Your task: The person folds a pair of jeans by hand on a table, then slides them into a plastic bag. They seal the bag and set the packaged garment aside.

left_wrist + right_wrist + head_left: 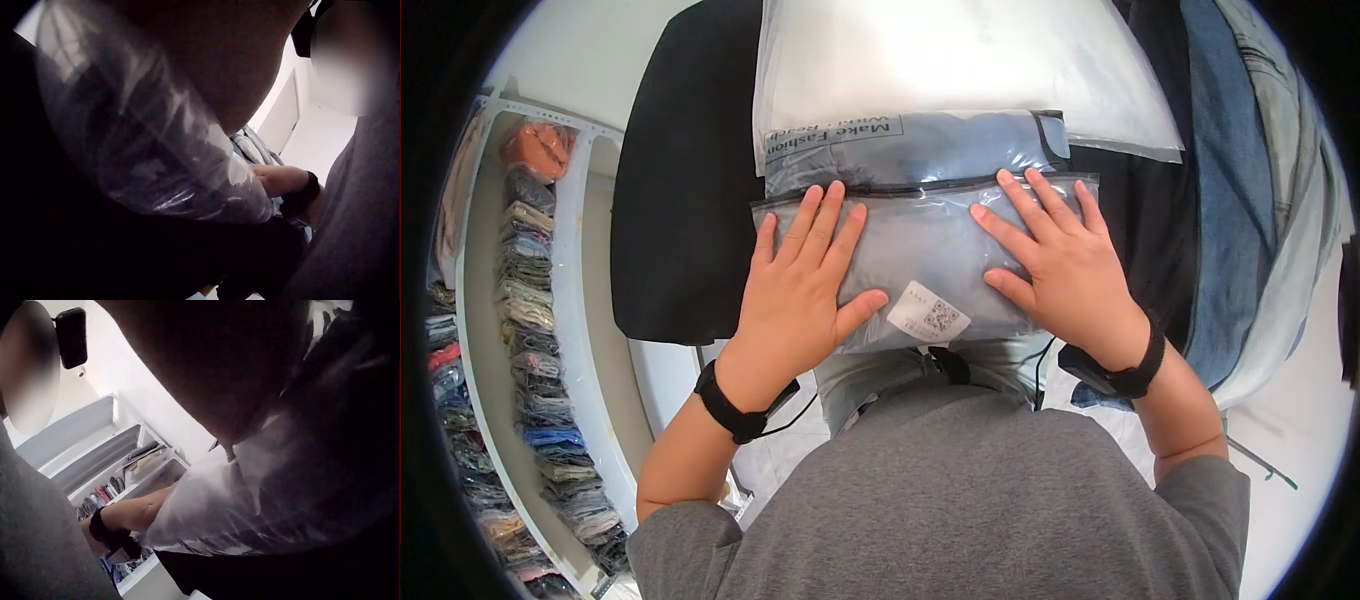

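A clear plastic garment bag with folded light blue-grey cloth inside lies in front of the person. My left hand rests on its left part, fingers straight and spread toward the dark seam at the far edge. On the right part my right hand lies the same way, palm down, its fingertips at that seam. Between the thumbs sits a white label with a square code. Beyond the seam, clear plastic printed "Make Fashion" covers more blue cloth. Both wrist views are dark, showing shiny plastic close up.
White plastic bags lie behind the garment bag, on a black surface. Blue jeans and paler denim hang over the right side. At left stands a shelf unit with stacked bagged clothes and an orange bundle.
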### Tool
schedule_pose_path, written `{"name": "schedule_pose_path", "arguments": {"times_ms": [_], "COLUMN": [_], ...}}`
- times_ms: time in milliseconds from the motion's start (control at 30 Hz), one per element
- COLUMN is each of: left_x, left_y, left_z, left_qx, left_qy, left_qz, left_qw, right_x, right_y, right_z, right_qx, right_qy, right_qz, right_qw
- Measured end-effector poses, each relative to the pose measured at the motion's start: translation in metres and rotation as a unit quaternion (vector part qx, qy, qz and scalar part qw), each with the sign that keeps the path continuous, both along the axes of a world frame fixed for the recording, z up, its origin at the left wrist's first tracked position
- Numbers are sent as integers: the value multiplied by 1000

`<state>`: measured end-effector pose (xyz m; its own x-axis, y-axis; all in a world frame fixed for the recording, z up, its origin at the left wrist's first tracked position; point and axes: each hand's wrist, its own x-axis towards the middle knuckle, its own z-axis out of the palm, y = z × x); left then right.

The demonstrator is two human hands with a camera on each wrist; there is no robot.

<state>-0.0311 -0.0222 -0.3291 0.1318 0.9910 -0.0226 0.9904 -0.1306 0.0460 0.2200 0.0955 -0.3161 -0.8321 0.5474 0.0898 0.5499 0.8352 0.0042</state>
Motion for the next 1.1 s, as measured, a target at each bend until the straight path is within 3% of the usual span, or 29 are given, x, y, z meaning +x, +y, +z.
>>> {"name": "schedule_pose_path", "arguments": {"times_ms": [300,433,467,500,567,700,800,900,1100], "left_x": [0,-3,-3,-3,-2,-1,-1,-2,-4], "left_y": [-5,-7,-7,-8,-8,-9,-9,-11,-9], "left_z": [-5,-8,-9,-10,-13,-13,-13,-14,-14], "left_qx": [43,41,49,52,58,67,68,73,66], "left_qy": [3,-12,-8,-10,-10,-14,-8,-18,-33], "left_qz": [-11,-15,-14,-16,-19,-18,-15,-12,-17], "left_qw": [999,999,999,998,998,997,998,997,997], "right_x": [9,7,4,-7,-45,-113,-146,-141,-109], "right_y": [-2,-5,-1,2,9,21,31,40,61], "right_z": [-15,-4,3,18,46,8,-3,10,24], "right_qx": [13,-11,35,42,-117,-103,-142,-184,-152], "right_qy": [60,7,15,18,-65,75,57,57,-15], "right_qz": [14,6,36,37,34,68,47,36,1], "right_qw": [998,1000,999,998,990,990,987,981,988]}}
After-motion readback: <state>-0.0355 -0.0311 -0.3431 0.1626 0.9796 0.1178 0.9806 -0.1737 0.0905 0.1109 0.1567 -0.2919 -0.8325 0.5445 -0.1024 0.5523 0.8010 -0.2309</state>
